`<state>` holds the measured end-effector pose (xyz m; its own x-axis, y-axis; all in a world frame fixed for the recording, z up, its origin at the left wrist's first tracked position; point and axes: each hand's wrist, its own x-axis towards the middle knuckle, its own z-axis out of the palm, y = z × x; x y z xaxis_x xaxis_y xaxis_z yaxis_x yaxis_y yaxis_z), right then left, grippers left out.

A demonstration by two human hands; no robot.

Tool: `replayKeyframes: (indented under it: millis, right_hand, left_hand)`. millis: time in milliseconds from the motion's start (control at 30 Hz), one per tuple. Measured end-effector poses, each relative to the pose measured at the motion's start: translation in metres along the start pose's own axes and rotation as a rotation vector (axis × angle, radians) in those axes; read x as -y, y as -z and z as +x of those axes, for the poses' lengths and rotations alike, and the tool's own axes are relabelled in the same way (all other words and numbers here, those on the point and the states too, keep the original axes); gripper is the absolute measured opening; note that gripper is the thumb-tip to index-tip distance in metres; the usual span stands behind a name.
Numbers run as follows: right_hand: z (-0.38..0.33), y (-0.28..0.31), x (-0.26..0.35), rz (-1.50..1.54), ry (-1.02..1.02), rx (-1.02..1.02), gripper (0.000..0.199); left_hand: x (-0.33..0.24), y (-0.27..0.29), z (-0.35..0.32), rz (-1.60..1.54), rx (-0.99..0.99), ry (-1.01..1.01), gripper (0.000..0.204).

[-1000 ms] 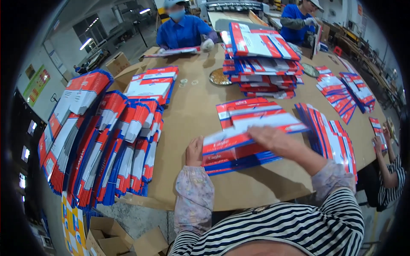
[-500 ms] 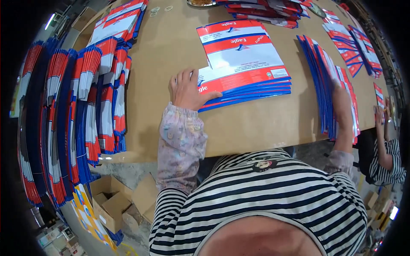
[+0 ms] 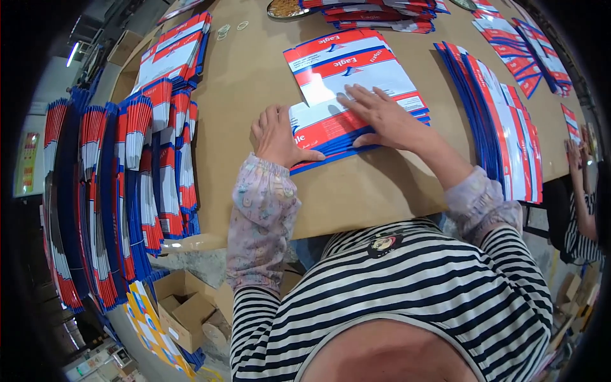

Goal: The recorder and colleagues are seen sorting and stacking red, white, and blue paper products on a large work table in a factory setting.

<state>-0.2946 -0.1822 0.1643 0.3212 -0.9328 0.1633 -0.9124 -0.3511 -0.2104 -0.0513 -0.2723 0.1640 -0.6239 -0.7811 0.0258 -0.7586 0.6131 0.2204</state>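
A pile of flat-folded cartons (image 3: 356, 83), red, white and blue, lies in front of me on the brown table (image 3: 363, 200). My left hand (image 3: 278, 137) is at the pile's near left corner, its thumb over the edge and its fingers loosely bent along the left side. On top of the pile's near right part rests my right hand (image 3: 388, 121), fingers stretched out and thumb at the front edge. Between the hands the blue carton edges show, slightly fanned. Neither hand is closed round anything.
To the right leans a fanned row of the same cartons (image 3: 493, 121). Tall bundles (image 3: 105, 204) stand at the left, beside a further stack (image 3: 175, 54). More cartons (image 3: 382, 16) and a dish (image 3: 286, 7) are at the back. Another person's hand (image 3: 575, 156) shows far right.
My right hand has left the carton row at the right and come over onto the middle pile. My left hand stays at the pile's corner. The view has shifted slightly.
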Motion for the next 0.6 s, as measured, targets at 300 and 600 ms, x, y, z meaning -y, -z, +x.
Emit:
replayKeyframes:
  millis: [300,600]
  right_hand:
    - [0.018,-0.012,0.005,-0.044,0.049,0.155,0.076]
    - [0.01,-0.003,0.0,-0.073,0.176,0.18,0.073]
  left_hand:
    - [0.007,-0.011,-0.011,-0.057,-0.2,-0.1,0.11]
    - [-0.001,0.002,-0.015,-0.131,-0.209,-0.21,0.096]
